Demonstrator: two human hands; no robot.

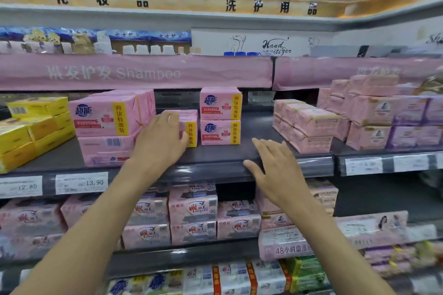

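Soap pack [190, 132] on shelf [259, 127] seemingly clasped by left grip [160, 142]; right grip [275, 170] spread wide, empty, hovering by shelf edge.

Bare shelf board [259, 127] centre-right of frame, open between stacked soap packs [220, 116] and pink bundles [304, 124] at right, low soap pack [190, 129] filling the slot centre-left, pink banner [134, 72] overhead.
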